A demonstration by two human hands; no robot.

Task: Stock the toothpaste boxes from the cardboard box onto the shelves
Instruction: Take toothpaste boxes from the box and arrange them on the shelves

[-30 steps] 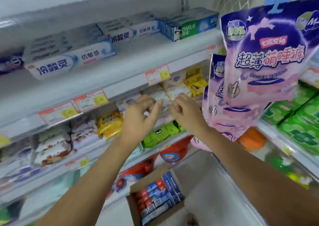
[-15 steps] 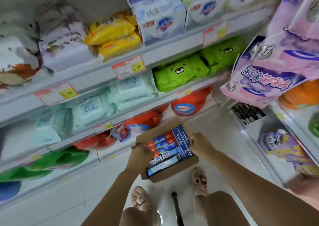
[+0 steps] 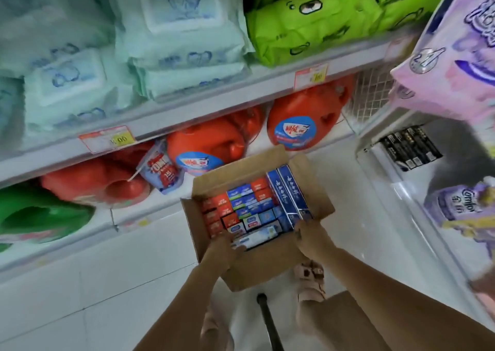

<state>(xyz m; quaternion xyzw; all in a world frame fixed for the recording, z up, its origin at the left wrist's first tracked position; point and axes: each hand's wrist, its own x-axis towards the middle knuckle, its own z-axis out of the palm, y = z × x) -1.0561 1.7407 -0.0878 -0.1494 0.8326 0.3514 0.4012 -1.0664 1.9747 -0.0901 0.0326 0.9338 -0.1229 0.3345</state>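
White glossy floor tiles (image 3: 80, 283) with thin grout lines catch a bright, even light. On the left, the upper shelf (image 3: 214, 104) carries pale green soft packs (image 3: 182, 42) and bright green bear-faced packs (image 3: 308, 21), and 2 red-and-yellow price tags (image 3: 107, 141) are fixed to its front edge. The bottom shelf (image 3: 128, 216) beneath holds orange-red jugs (image 3: 302, 125) with blue labels and a green jug (image 3: 40, 214). A wire mesh panel (image 3: 372, 96) closes the corner. To the right, another white unit (image 3: 380, 168) holds black boxes (image 3: 409, 149) and a purple bottle (image 3: 460, 208), with pink-purple packs (image 3: 455, 64) above.
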